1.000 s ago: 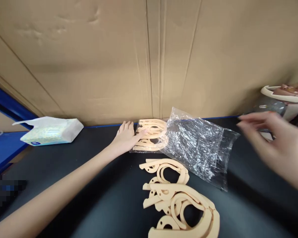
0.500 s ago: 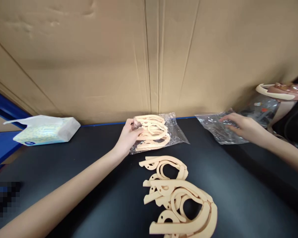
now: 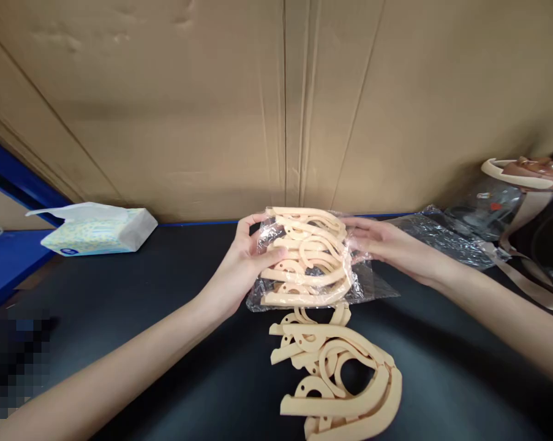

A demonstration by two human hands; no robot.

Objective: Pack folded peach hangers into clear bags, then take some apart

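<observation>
A clear plastic bag (image 3: 368, 288) with several folded beige plastic hangers (image 3: 310, 245) inside is held up between my hands. My left hand (image 3: 246, 260) grips its left side, thumb on the front and fingers behind. On the right side, my right hand (image 3: 386, 245) has its fingers and thumb round the bag's edge, partly behind the film. Below the bag, more folded beige hangers (image 3: 345, 373) lie loose in an overlapping row on the black table (image 3: 203, 380); the bag covers the far end of that row.
A tissue pack (image 3: 99, 233) lies at the back left. Crumpled clear plastic (image 3: 451, 239) rests at the back right, beside a transparent bottle (image 3: 492, 205) with a strap. A cardboard wall (image 3: 203, 122) stands behind the table.
The filled bag has been lifted and brought nearer, over the far loose hangers. My right hand has left the crumpled plastic, moved left and taken hold of the bag's right side.
</observation>
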